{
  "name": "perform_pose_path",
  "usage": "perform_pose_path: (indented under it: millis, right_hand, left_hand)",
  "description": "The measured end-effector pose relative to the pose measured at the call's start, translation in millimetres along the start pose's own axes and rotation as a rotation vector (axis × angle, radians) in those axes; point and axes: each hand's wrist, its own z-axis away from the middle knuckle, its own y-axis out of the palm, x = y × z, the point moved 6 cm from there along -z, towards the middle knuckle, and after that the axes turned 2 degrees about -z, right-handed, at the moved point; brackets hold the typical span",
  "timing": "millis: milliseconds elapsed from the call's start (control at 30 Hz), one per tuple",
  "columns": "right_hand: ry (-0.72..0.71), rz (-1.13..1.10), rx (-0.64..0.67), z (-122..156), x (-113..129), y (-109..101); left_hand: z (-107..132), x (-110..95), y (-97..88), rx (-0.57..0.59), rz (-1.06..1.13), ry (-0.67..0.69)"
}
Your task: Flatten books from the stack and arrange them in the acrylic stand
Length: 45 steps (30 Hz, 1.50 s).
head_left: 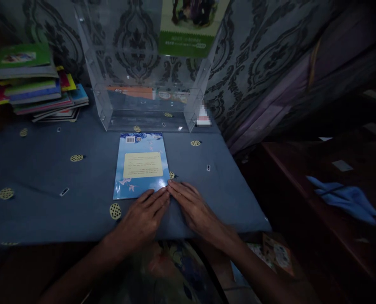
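Observation:
A blue book (141,145) lies flat on the table, with a pale yellow text panel and barcodes on the face that shows. My left hand (149,213) rests at its lower edge, fingers stretched out and touching the lower right part. Beside it, my right hand (192,206) has its fingers extended, the tips meeting the book's lower right corner and the left fingertips. Neither hand is wrapped round anything visible. Both thumbs are mostly hidden. Just behind the book stands a clear acrylic rack (146,120) with several tiers.
A green-covered book (188,44) sits high in the rack; an orange one (134,91) shows lower. Several books are stacked (42,90) at the left. A blue cloth (346,198) lies on a dark red surface at right. The grey-blue tablecloth (232,194) ends near my wrists.

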Motion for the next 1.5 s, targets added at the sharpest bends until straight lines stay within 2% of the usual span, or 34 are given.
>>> perform_pose_path:
  millis: [367,733,933,1100,1300,1500]
  right_hand:
    - [0.011,0.116,0.106,5,10,0]
    - [-0.055,0.131,0.052,5,4,5]
    - [-0.073,0.199,0.091,6,3,6]
    - [-0.114,0.223,0.097,5,10,7]
    - [-0.211,0.129,0.185,-11,30,24]
    - [-0.282,0.047,0.363,-43,54,36]
  left_hand:
    - [17,1,-5.5,-0.01,0.03,-0.108]
    - [59,21,-29.8,-0.131,-0.015,-0.255]
    - [76,27,-36.8,-0.127,-0.058,-0.336]
    - [84,29,-40.0,-0.177,-0.088,-0.375]
    - [82,26,-38.1,-0.184,-0.106,-0.369]
    - [83,27,-37.0,-0.197,-0.104,-0.397]
